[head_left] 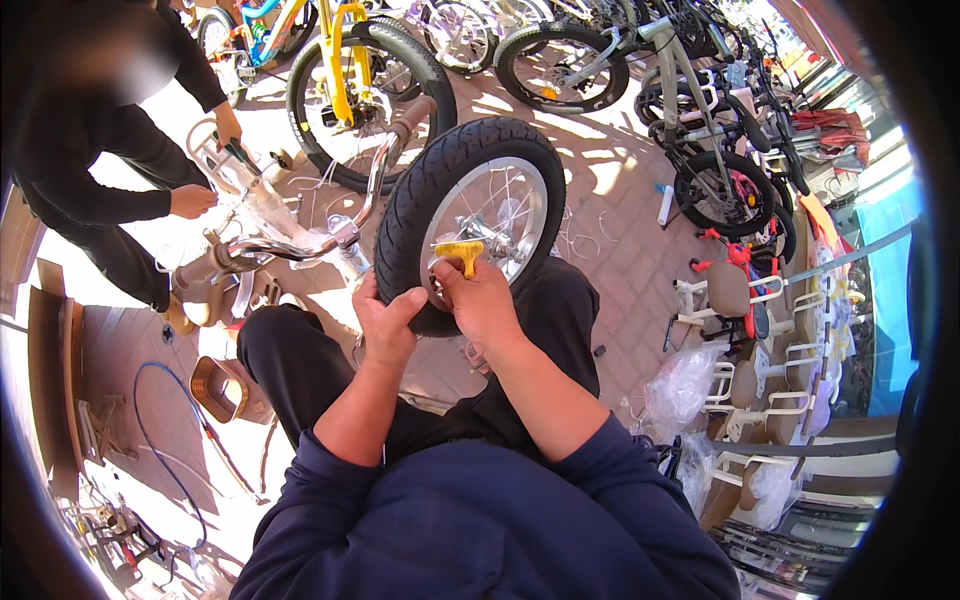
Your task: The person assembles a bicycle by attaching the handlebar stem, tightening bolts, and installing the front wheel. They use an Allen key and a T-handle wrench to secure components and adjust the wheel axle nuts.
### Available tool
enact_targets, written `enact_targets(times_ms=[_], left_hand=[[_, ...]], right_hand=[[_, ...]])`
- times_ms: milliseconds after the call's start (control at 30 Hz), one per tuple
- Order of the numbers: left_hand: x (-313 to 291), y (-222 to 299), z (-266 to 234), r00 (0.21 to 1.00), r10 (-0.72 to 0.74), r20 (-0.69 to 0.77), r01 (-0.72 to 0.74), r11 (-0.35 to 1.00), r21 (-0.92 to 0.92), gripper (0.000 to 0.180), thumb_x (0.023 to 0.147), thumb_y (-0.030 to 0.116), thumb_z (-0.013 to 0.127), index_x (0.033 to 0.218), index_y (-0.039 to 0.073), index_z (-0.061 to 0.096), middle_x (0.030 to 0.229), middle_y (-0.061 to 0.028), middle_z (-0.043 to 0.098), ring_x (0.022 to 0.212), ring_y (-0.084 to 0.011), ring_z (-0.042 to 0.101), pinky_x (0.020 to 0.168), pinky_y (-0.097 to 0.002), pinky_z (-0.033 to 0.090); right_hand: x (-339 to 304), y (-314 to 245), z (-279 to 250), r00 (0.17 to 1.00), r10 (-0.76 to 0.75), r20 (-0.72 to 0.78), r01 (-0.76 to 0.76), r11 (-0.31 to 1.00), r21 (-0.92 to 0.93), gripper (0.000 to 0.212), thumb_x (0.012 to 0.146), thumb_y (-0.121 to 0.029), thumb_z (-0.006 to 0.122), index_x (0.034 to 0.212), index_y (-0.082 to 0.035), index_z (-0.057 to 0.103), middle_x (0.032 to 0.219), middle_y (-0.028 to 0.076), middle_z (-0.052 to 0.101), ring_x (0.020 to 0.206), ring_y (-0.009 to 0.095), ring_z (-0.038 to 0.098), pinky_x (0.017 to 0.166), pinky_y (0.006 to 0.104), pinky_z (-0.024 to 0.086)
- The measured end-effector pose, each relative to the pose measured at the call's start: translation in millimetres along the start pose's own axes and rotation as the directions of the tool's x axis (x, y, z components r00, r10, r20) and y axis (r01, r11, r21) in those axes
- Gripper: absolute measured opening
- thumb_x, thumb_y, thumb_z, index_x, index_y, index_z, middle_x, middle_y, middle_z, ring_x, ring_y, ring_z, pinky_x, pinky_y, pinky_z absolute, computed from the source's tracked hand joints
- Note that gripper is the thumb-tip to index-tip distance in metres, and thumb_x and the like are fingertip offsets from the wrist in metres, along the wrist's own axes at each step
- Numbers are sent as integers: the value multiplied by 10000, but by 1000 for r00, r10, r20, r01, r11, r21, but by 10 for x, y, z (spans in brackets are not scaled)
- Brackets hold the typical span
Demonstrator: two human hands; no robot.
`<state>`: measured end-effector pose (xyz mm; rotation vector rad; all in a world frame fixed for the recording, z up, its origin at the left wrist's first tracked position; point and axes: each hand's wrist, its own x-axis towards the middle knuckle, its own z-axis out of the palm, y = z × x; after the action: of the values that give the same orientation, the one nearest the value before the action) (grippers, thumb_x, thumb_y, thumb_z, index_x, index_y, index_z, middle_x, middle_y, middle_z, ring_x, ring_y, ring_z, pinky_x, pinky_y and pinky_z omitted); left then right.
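Person seated, small bike wheel (pixel 478 215) upright in front of the knees, black tyre, white rim and spokes. Left hand (pixel 385 322) clamped on the tyre at its lower left edge, fingers wrapped over the tread, grip closed on the rubber. Right hand (pixel 483 300) just beside it at the lower rim, fingers pinched shut on a yellow tool (pixel 461 253) whose head sits near the hub; exact contact point with the hub is hidden by spokes. Hands nearly touching each other. Wheel rests between the legs over dark trousers, brick paving (pixel 620 215) beneath. Chrome handlebar (pixel 330 225) with tan grips lies just left of the wheel, one end rising behind the tyre. Further left a second person in black (pixel 95 160) bends over a white frame part (pixel 235 175), both of their hands on it. Behind: yellow bike (pixel 345 60) with a large wheel, row of parked bikes (pixel 700 110) to the right. Right side: stack of white child seats with brown pads (pixel 745 300), plastic bag (pixel 680 385) near them. Blue cable (pixel 165 430) looped on the floor lower left.
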<state>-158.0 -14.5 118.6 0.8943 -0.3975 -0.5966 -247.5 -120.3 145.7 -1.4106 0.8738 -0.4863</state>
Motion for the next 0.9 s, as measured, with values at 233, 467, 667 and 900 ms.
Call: enact_targets(times_ms=[233,467,667,900], left_hand=[[-6,60,-8,1000,-1,1,1,999,34,514,765,171,806,1190,-57,628,1057,-62,692,932,-138,635,873,-281,493],[-12,22,-3,1000,26,-10,-25,998,57,502,770,133,812,1198,-59,632,1076,-71,699,952,-141,641,890,-285,495],[-37,74,81,999,29,-20,-28,997,74,522,747,139,845,1187,-53,642,1067,-67,701,941,-142,643,882,-291,499],[-48,75,87,999,47,4,-47,993,111,524,738,152,856,1177,-49,650,1034,-60,702,908,-139,640,862,-287,501]], right_hand=[[-286,-118,-66,990,-128,-54,103,936,-337,267,971,-209,623,1010,52,665,831,193,702,743,314,698,687,387,515],[-198,-91,-206,977,-211,-23,207,970,-125,282,970,-239,657,1041,34,649,813,108,688,739,158,641,704,302,497],[-226,-45,-186,979,-200,-45,196,978,-74,358,1006,-330,642,1038,26,655,727,49,617,690,94,564,657,293,474],[-221,-83,-231,998,-57,9,55,987,150,264,1010,-201,544,987,24,680,652,-20,533,591,49,450,553,251,361]])
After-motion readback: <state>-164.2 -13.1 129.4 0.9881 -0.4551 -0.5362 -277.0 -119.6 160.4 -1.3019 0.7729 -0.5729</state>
